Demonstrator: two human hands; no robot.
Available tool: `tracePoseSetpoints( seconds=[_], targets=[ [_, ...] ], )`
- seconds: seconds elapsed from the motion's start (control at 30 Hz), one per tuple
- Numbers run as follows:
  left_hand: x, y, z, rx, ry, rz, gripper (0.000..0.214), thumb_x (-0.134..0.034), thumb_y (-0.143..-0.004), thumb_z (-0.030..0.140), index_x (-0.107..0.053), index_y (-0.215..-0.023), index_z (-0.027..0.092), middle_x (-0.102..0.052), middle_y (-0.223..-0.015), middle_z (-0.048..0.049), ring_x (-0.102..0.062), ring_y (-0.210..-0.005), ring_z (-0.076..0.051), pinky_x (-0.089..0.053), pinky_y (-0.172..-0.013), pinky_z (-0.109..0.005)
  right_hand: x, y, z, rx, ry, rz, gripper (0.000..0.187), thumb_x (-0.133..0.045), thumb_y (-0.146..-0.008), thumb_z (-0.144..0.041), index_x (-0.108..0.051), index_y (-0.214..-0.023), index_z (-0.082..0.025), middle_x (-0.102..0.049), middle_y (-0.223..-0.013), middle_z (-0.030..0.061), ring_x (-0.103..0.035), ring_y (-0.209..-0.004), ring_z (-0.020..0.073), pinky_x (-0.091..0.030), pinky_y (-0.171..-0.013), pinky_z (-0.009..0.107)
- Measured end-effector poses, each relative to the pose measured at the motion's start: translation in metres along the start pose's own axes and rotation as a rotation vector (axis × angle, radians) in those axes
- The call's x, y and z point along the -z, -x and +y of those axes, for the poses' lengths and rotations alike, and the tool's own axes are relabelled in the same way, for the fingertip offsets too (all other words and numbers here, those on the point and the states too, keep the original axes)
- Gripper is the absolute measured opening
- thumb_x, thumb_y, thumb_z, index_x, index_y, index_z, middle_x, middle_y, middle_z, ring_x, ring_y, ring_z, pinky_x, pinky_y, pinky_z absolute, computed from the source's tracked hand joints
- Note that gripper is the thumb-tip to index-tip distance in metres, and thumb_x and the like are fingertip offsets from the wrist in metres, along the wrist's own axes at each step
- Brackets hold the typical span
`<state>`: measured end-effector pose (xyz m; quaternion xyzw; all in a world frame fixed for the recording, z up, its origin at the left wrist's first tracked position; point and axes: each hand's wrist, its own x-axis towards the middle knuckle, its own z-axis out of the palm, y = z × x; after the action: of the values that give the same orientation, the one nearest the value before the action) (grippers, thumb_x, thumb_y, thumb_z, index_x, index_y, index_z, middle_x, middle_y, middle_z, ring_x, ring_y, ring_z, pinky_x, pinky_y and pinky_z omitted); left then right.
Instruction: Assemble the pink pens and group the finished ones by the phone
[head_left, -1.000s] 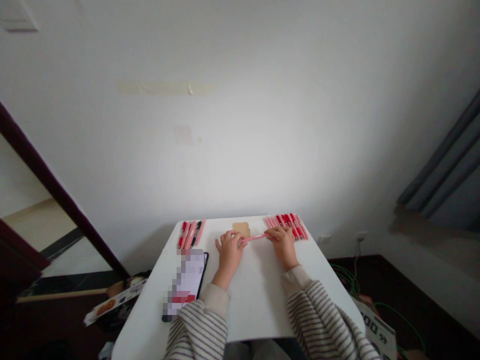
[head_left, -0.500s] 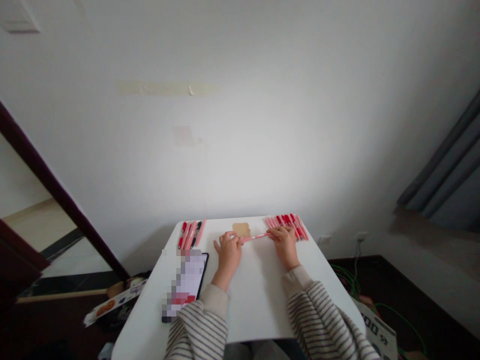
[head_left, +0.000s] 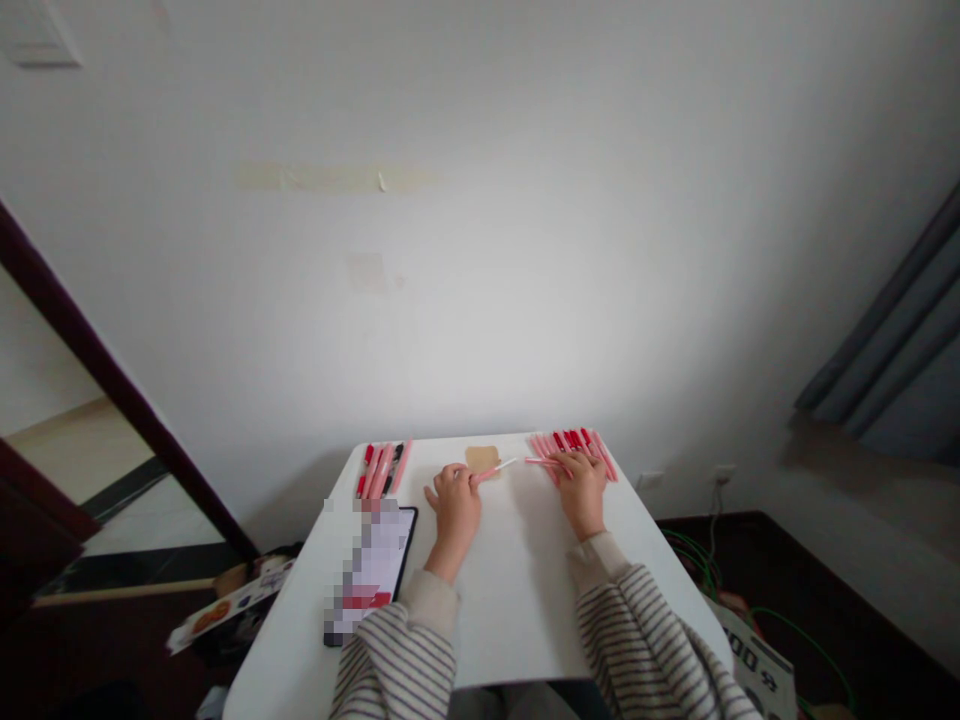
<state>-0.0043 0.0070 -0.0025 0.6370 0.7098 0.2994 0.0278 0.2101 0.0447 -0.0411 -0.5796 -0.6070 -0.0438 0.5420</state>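
My left hand (head_left: 457, 505) is closed on a pink pen part (head_left: 486, 474), from which a thin white piece (head_left: 508, 463) sticks out toward the right. In the grip of my right hand (head_left: 583, 492) is a slim pink pen barrel (head_left: 541, 461), its free end pointing left. A short gap separates the two parts. Behind my right fingers lies a row of pink and red pens (head_left: 576, 440). Beyond my left hand, a tan square patch (head_left: 481, 459) is on the white table (head_left: 517, 600).
Several red, pink and black pens (head_left: 384, 470) lie at the table's back left. In front of them is a phone (head_left: 375, 570), partly blurred out. A wall (head_left: 480, 330) stands right behind the table. Green cables (head_left: 694, 560) run along the floor at the right.
The pen that spanned both hands has come apart into two pieces. My right hand has moved slightly right, and the white piece now shows from the left part.
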Motion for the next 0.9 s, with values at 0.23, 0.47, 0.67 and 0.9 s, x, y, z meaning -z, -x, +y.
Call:
tracePoseSetpoints(
  seconds=[0.23,0.47,0.67,0.9],
  targets=[
    [-0.004,0.008,0.009,-0.081,-0.034,0.118,0.021,-0.046,-0.089,0.033,-0.063,-0.089,0.020,-0.060,-0.113,-0.0095,-0.049,-0.110,-0.026,-0.031,-0.102,-0.055,-0.001,0.000,0.001,-0.013,0.014,-0.008,0.034,-0.048,-0.091,-0.038,-0.076,-0.087,-0.018,-0.069,-0.086,0.0097,-0.051,-0.082,0.0220,-0.032,-0.083,0.040],
    [-0.016,0.013,0.016,-0.192,-0.126,0.113,0.033,-0.040,-0.091,0.042,-0.064,-0.093,0.020,-0.059,-0.116,-0.0105,-0.045,-0.114,-0.029,-0.022,-0.107,-0.065,-0.001,0.003,-0.003,-0.037,0.009,-0.010,0.031,-0.051,-0.091,-0.036,-0.076,-0.089,-0.018,-0.070,-0.089,0.0110,-0.048,-0.087,0.0239,-0.030,-0.081,0.039],
    [-0.018,0.014,0.016,-0.192,-0.187,0.068,0.038,-0.042,-0.089,0.045,-0.064,-0.104,0.018,-0.057,-0.117,-0.0139,-0.042,-0.116,-0.031,-0.020,-0.105,-0.069,-0.004,0.004,0.000,-0.033,0.020,0.006,0.031,-0.053,-0.089,-0.043,-0.076,-0.089,-0.023,-0.071,-0.089,0.0091,-0.049,-0.092,0.0257,-0.032,-0.082,0.039],
    [-0.018,0.014,0.015,-0.201,-0.181,0.049,0.035,-0.044,-0.088,0.045,-0.064,-0.099,0.019,-0.056,-0.116,-0.0131,-0.042,-0.115,-0.031,-0.019,-0.105,-0.071,-0.007,0.005,0.002,-0.036,0.029,0.015,0.033,-0.051,-0.090,-0.043,-0.076,-0.088,-0.023,-0.071,-0.089,0.0094,-0.048,-0.093,0.0271,-0.033,-0.082,0.039]
  ],
)
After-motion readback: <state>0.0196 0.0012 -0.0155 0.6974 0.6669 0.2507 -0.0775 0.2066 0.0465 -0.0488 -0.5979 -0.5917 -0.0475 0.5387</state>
